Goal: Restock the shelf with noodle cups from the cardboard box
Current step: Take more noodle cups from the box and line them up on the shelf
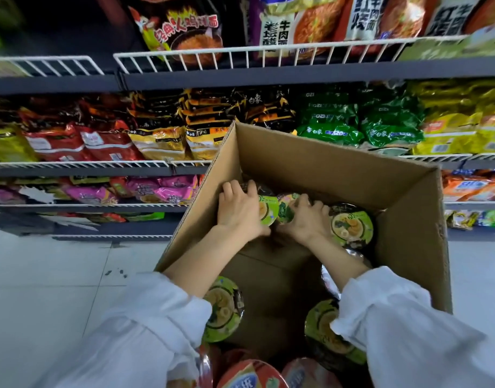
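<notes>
An open cardboard box (324,161) stands on the floor in front of the shelves. Both my hands reach into its far end. My left hand (239,210) grips a green-lidded noodle cup (267,210) from above. My right hand (308,219) grips a second green-lidded cup (287,210) right beside it. Another green cup (351,226) lies just right of my right hand. More green cups lie nearer me at the left (222,312) and right (323,329). Red-lidded cups (249,373) sit at the box's near end.
Wire-fronted shelves (81,165) hold several rows of noodle packets: red, yellow and black ones at left, green packets (333,127) at right, larger bags (319,21) on top. Pale tiled floor (58,275) lies left of the box.
</notes>
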`<state>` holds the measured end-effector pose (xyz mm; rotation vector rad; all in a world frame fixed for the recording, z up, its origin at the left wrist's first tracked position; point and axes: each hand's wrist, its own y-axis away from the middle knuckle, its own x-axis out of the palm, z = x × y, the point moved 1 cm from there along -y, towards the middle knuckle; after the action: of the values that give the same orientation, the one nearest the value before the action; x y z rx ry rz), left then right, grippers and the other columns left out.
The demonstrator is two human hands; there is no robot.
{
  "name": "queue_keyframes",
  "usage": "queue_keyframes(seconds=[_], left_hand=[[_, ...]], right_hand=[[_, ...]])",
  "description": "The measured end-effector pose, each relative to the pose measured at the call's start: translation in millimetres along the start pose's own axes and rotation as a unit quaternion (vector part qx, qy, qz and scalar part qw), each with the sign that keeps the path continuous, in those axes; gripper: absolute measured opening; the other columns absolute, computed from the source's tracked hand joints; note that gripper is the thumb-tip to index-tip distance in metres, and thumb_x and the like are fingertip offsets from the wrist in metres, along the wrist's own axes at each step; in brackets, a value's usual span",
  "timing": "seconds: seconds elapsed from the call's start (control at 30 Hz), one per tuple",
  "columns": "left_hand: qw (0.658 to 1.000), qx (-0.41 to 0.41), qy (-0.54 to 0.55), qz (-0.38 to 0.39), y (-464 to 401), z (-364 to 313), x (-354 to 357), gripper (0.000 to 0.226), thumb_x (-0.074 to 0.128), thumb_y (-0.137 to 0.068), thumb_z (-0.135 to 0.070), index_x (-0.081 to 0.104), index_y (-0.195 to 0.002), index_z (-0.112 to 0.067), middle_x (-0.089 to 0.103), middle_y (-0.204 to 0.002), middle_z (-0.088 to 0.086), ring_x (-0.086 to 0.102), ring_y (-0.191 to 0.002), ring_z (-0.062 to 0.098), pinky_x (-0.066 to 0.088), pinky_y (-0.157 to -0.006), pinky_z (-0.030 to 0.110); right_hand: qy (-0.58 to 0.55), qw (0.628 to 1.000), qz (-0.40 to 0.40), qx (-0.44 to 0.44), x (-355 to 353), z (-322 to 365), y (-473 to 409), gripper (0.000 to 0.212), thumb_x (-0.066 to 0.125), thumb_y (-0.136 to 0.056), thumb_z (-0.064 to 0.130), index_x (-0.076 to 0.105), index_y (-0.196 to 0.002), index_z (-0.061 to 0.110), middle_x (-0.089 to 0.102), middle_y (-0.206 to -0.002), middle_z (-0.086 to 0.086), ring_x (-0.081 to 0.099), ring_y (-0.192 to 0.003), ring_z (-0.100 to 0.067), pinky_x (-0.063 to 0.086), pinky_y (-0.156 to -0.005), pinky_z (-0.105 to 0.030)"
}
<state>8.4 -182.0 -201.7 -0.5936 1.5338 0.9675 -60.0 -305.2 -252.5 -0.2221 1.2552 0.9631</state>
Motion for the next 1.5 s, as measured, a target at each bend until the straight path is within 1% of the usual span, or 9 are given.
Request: queue_keyframes(seconds=[0.13, 0.33, 0.6, 0.73, 0.9, 1.0, 1.17, 1.43, 1.5], left_hand=[[0.997, 0.023, 0.04, -0.068, 24, 7, -41, 0.108, 0.07, -0.065, -0.062, 0.017, -0.148, -0.016, 0.027, -0.142, 0.019, 0.024, -0.131, 0.038, 0.025, -0.109, 0.044], [0.978, 0.063, 0.074, -0.184, 72, 25, -101, 0.101, 0.066, -0.065, -0.064, 0.022, -0.147, -0.023, 0.026, -0.144, 0.014, 0.024, -0.132, 0.033, 0.029, -0.104, 0.045], [0.909, 0.085, 0.237, -0.332, 138, 102, -175, 0.077, 0.068, -0.067, -0.058, 0.039, -0.131, -0.027, 0.032, -0.139, 0.011, 0.023, -0.13, 0.027, 0.027, -0.105, 0.039], [0.877, 0.091, 0.258, -0.396, 172, 163, -204, 0.07, 0.069, -0.066, -0.057, 0.045, -0.123, -0.025, 0.035, -0.136, 0.011, 0.024, -0.131, 0.026, 0.025, -0.106, 0.038], [0.866, 0.086, 0.279, -0.406, 207, 252, -209, 0.066, 0.073, -0.061, -0.054, 0.047, -0.111, -0.022, 0.036, -0.127, 0.012, 0.035, -0.122, 0.027, 0.038, -0.102, 0.037], [0.869, 0.061, 0.259, -0.417, 222, 301, -203, 0.067, 0.076, -0.061, -0.052, 0.048, -0.113, -0.02, 0.036, -0.13, 0.015, 0.034, -0.126, 0.029, 0.036, -0.104, 0.036], [0.866, 0.003, 0.248, -0.434, 228, 367, -198, 0.071, 0.075, -0.064, -0.053, 0.047, -0.119, -0.019, 0.035, -0.133, 0.016, 0.031, -0.128, 0.03, 0.033, -0.105, 0.036], [0.855, -0.023, 0.251, -0.453, 176, 443, -205, 0.072, 0.076, -0.066, -0.052, 0.045, -0.122, -0.019, 0.033, -0.134, 0.014, 0.03, -0.129, 0.029, 0.032, -0.105, 0.035], [0.85, -0.025, 0.244, -0.466, 148, 458, -212, 0.073, 0.075, -0.065, -0.053, 0.045, -0.122, -0.018, 0.034, -0.131, 0.014, 0.032, -0.127, 0.029, 0.035, -0.102, 0.036]], right_hand=[[-0.053, 0.999, 0.011, -0.001, -20, 8, 25, 0.074, 0.073, -0.069, 0.051, 0.037, -0.126, 0.019, 0.041, -0.126, -0.019, 0.036, -0.12, -0.037, 0.038, -0.092, -0.039], [-0.096, 0.991, -0.081, -0.051, -72, 36, 81, 0.069, 0.07, -0.071, 0.038, 0.04, -0.13, 0.02, 0.028, -0.134, -0.018, 0.023, -0.129, -0.038, 0.034, -0.099, -0.047], [-0.122, 0.952, -0.245, -0.135, -139, 119, 169, 0.068, 0.071, -0.072, 0.039, 0.044, -0.132, 0.024, 0.023, -0.14, -0.016, 0.02, -0.129, -0.035, 0.03, -0.104, -0.047], [-0.144, 0.937, -0.261, -0.183, -145, 183, 214, 0.063, 0.069, -0.077, 0.035, 0.046, -0.134, 0.02, 0.017, -0.145, -0.015, 0.015, -0.133, -0.034, 0.03, -0.103, -0.041], [-0.189, 0.923, -0.25, -0.225, -118, 261, 247, 0.06, 0.071, -0.077, 0.036, 0.048, -0.131, 0.022, 0.015, -0.147, -0.01, 0.016, -0.137, -0.032, 0.031, -0.106, -0.04], [-0.228, 0.91, -0.239, -0.251, -98, 304, 259, 0.061, 0.074, -0.074, 0.037, 0.05, -0.128, 0.024, 0.016, -0.147, -0.008, 0.024, -0.136, -0.032, 0.038, -0.103, -0.037], [-0.264, 0.888, -0.234, -0.295, -81, 365, 266, 0.063, 0.075, -0.07, 0.044, 0.052, -0.126, 0.026, 0.026, -0.142, -0.003, 0.033, -0.129, -0.021, 0.036, -0.097, -0.027], [-0.317, 0.854, -0.259, -0.321, -75, 454, 213, 0.073, 0.075, -0.069, 0.046, 0.047, -0.132, 0.023, 0.03, -0.139, -0.004, 0.04, -0.124, -0.019, 0.042, -0.101, -0.031], [-0.318, 0.85, -0.264, -0.326, -73, 477, 186, 0.07, 0.077, -0.07, 0.042, 0.048, -0.13, 0.023, 0.027, -0.139, -0.004, 0.039, -0.123, -0.018, 0.04, -0.1, -0.026]])
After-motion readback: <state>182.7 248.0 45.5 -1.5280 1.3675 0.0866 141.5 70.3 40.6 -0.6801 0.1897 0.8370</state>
